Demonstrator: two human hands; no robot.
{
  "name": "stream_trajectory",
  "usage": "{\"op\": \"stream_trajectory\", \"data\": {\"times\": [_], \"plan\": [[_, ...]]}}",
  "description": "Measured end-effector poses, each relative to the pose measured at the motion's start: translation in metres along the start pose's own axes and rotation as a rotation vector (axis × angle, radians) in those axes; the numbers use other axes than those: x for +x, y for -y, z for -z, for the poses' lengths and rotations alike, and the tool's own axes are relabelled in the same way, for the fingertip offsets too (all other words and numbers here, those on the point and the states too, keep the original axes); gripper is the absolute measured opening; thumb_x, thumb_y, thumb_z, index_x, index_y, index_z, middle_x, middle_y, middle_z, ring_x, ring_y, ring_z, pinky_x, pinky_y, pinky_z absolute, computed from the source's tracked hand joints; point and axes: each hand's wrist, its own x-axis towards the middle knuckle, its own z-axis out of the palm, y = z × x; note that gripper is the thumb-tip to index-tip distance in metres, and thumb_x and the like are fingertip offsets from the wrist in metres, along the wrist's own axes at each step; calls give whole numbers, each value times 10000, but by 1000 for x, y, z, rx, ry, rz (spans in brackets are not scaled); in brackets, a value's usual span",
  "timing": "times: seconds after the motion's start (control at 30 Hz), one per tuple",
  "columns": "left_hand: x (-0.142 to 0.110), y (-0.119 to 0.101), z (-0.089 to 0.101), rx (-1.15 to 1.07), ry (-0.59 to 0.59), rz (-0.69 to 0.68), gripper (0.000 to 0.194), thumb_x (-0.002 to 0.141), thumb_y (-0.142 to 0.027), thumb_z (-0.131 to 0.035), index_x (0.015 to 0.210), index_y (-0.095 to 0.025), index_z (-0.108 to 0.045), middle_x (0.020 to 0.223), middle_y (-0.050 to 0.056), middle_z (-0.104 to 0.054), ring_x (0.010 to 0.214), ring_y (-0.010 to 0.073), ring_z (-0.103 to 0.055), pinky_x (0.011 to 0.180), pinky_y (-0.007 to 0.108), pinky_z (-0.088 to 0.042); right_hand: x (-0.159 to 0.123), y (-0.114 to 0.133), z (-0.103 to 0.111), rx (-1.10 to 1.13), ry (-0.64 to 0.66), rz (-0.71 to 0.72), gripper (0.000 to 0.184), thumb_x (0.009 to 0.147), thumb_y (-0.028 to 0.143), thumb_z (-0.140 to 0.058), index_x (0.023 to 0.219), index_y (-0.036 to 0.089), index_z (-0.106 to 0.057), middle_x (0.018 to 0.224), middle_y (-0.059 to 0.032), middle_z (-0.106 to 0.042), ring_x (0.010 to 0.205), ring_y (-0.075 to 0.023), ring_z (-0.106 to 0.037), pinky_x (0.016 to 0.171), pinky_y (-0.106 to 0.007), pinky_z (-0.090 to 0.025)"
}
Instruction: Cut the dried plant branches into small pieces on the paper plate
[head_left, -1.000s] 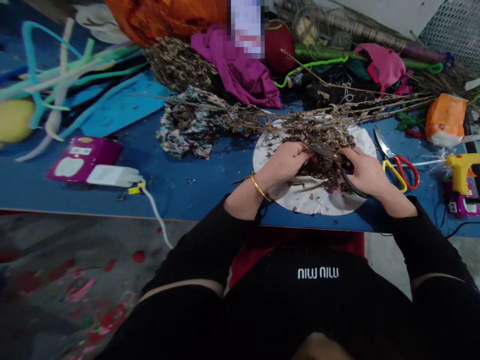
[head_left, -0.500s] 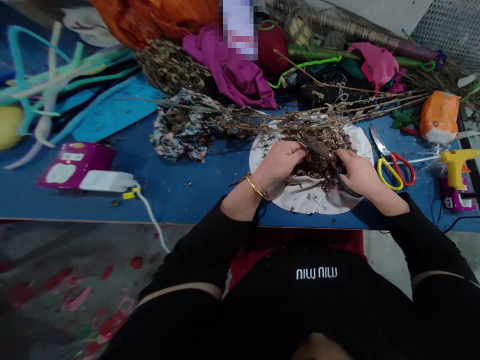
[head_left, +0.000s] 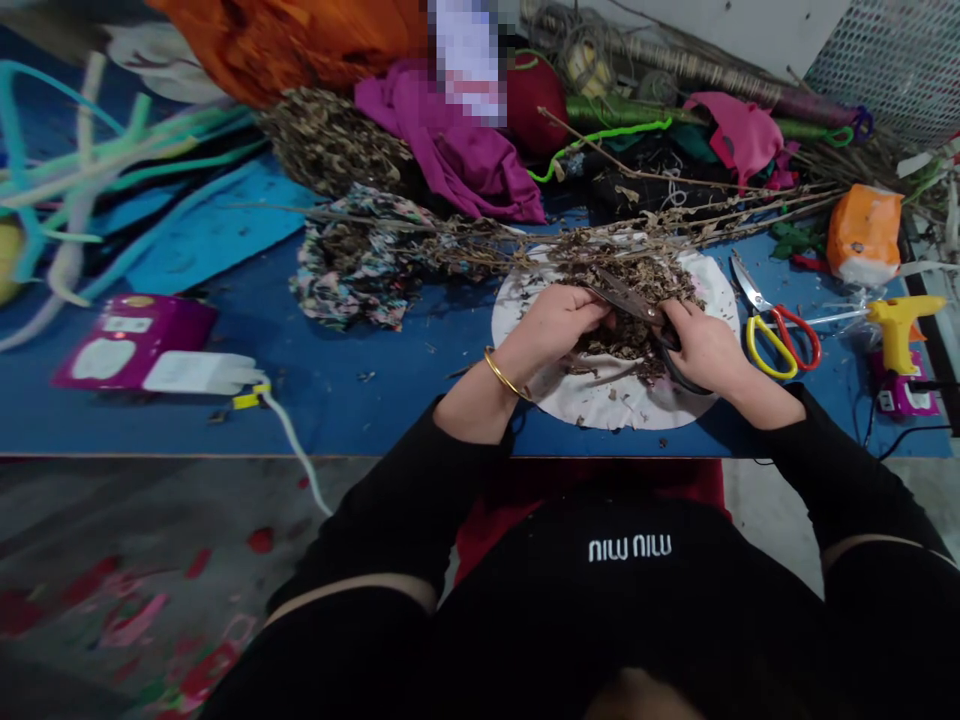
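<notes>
My right hand (head_left: pixel 697 345) grips a pair of dark scissors (head_left: pixel 628 300) by the black handles, and the blades point to the upper left. The fingers of my left hand (head_left: pixel 559 318) are pinched together by the blade tips, on dried leaves; my fingers hide most of what they hold. Beneath both hands a heap of crumbled dried leaves (head_left: pixel 626 345) lies on a round white cloth (head_left: pixel 600 400). Long dry stems (head_left: pixel 720 225) stretch across the cloth's far edge. Just right of my right hand rests a second pair of scissors (head_left: pixel 772 325) with yellow and red handles.
A yellow glue gun (head_left: pixel 900 320) and an orange packet (head_left: pixel 866 235) are at the right. Left stand a floral cloth bundle (head_left: pixel 352 275), a purple box with a plug (head_left: pixel 135 340) and pale foam-like strips (head_left: pixel 82 190). Purple cloth (head_left: pixel 457 140) lies behind.
The whole view has shifted slightly, so things on the table appear a little further left. Both hands keep nearly the same pose over the leaf heap, with the dark scissors still in the right.
</notes>
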Motion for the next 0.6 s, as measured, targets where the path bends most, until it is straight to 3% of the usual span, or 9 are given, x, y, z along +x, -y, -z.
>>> {"op": "stream_trajectory", "data": {"times": [0.13,0.3,0.47,0.6], "plan": [[4,3,-1,-38,46,6,243,879,-309,-535,734,-151,-648,529,-51,-345,486,84,-277,500,250,-184,1,0,-4,-12,-34,6,494,920,312,-415,1363,118,-515,1224,-209,-621,877,-296,-616,665,-363,-391],[4,3,-1,-24,23,39,273,886,-349,-551,728,-153,-655,516,-60,-323,466,80,-252,492,254,-162,0,3,-1,-17,3,-7,437,953,314,-378,1311,122,-541,1150,-192,-639,849,-280,-617,655,-353,-375],[-1,-2,0,-50,18,81,282,899,-357,-539,733,-162,-656,520,-69,-286,463,84,-252,479,244,-198,0,2,0,-3,33,-11,436,946,293,-383,1314,125,-543,1127,-188,-655,847,-276,-618,654,-345,-363],[-1,1,0,-52,-17,34,265,889,-349,-552,743,-159,-668,523,-62,-315,490,92,-286,499,241,-230,2,-1,-4,4,24,-3,440,933,295,-395,1307,124,-552,1116,-187,-668,864,-281,-618,661,-343,-365]]}}
